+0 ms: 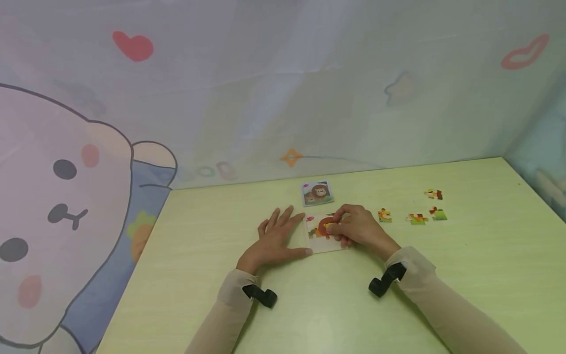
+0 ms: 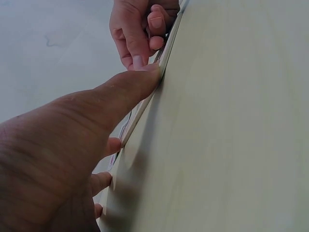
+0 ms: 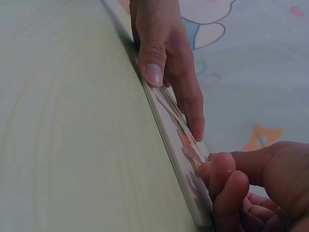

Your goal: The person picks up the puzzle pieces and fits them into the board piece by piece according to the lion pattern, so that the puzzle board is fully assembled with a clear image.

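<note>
A shallow puzzle board [image 1: 327, 246] lies on the table, its lion picture [image 1: 319, 228] partly filled in and its lower strip bare white. My left hand [image 1: 276, 242] is spread along the board's left side. The thumb presses the near left corner and the index fingertip touches the far left one. Over the right part of the board, my right hand [image 1: 355, 227] has its thumb and index finger together at the lion's face, pinching a puzzle piece mostly hidden by the fingers. In the right wrist view, the curled right fingers [image 3: 227, 179] sit right at the board's surface.
Behind the board lies a card [image 1: 317, 193] with a lion picture. To the right are loose puzzle pieces: one [image 1: 385, 215] near my right hand, another [image 1: 417, 219] beside a green one [image 1: 438, 213], and one farther back [image 1: 434, 194]. A printed curtain [image 1: 265, 98] hangs behind the table.
</note>
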Demonstrator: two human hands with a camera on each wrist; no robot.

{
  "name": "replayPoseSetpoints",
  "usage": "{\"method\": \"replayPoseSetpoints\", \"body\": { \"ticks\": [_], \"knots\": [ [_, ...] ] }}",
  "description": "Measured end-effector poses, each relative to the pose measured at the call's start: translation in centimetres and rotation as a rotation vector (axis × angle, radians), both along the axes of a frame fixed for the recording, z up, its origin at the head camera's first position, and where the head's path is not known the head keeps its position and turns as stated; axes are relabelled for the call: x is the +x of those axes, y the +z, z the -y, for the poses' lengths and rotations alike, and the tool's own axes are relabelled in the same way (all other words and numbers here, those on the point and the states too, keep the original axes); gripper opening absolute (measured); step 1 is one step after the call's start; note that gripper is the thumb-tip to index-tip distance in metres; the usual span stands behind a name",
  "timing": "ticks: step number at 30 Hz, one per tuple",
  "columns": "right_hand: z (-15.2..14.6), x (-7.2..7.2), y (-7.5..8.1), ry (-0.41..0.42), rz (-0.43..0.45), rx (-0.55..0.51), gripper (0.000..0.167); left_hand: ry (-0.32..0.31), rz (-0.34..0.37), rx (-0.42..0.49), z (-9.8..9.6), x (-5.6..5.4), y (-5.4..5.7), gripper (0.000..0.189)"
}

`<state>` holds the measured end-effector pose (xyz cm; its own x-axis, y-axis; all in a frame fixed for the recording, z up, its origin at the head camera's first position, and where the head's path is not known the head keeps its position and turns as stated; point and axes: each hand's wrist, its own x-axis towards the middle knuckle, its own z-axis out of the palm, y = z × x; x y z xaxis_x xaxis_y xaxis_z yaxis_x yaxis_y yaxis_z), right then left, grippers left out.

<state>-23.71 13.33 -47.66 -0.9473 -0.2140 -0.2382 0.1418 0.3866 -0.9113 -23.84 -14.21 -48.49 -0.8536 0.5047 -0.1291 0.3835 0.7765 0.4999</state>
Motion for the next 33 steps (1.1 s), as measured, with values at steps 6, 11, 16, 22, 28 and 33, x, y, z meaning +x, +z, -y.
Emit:
{"method": "replayPoseSetpoints", "body": {
  "ticks": [6,11,16,22,28,33],
  "knots": [
    [-1.8,-0.1,0.3,0.003,-0.079,-0.07,0.031,-0.003,0.0,-0.003,0.1,-0.1,0.0,0.096],
    [-4.0,-0.5,0.9,-0.051,-0.086,-0.04,0.033,0.002,0.006,-0.003,0.1,0.0,0.2,0.097],
    [-6.7,-0.8,1.6,-0.098,-0.074,-0.015,0.04,0.001,0.003,-0.003,0.2,0.1,0.2,0.096],
    [-10.4,-0.9,1.9,-0.158,-0.098,-0.03,0.047,-0.002,-0.016,0.006,0.2,0.2,0.3,0.095],
    [-13.7,-0.9,1.6,-0.24,-0.087,0.008,0.05,0.003,-0.006,0.006,0.2,0.1,0.3,0.096],
    [-16.1,-1.1,1.7,-0.294,-0.102,0.069,0.053,0.002,-0.011,0.009,0.3,0.1,0.1,0.096]
  ]
}}
